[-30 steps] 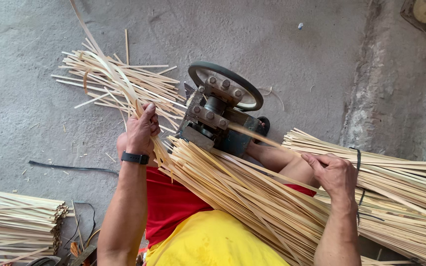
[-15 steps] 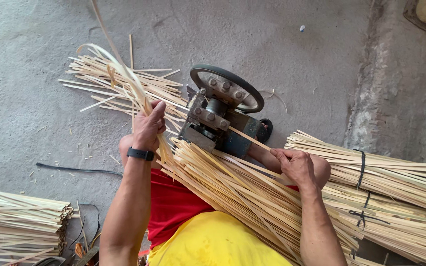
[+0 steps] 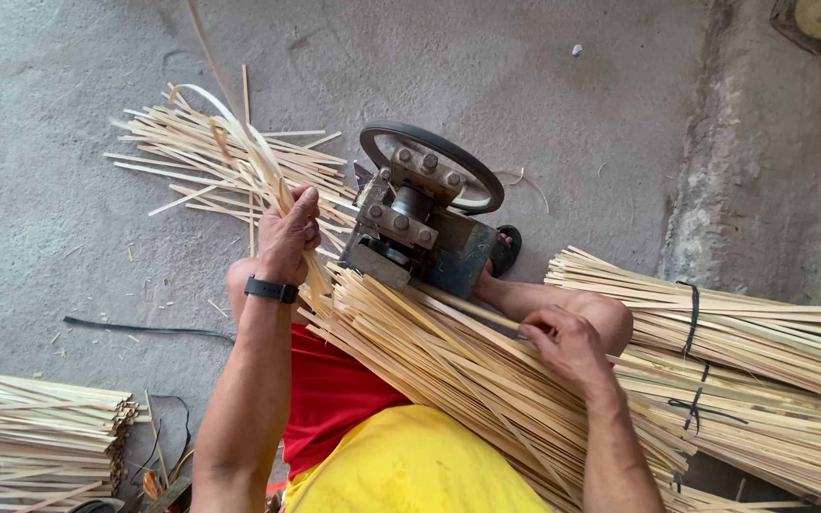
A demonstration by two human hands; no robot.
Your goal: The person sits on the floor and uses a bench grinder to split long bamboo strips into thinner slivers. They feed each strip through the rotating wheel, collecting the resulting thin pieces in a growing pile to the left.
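My left hand, with a black band on the wrist, is closed around thin bamboo strips that curve up and away left of a small metal machine with a black wheel. My right hand pinches a single bamboo stick that points into the machine. A thick sheaf of bamboo sticks lies across my lap, over red and yellow clothing.
Tied bundles of bamboo sticks lie at the right, by a rough concrete wall. Another stack of sticks sits at the lower left. Loose split strips are strewn on the grey concrete floor beyond the machine. A black cord runs along the floor.
My right hand moved left from the tied bundles to a single stick at the machine. My left hand lifted slightly with the curving strips.
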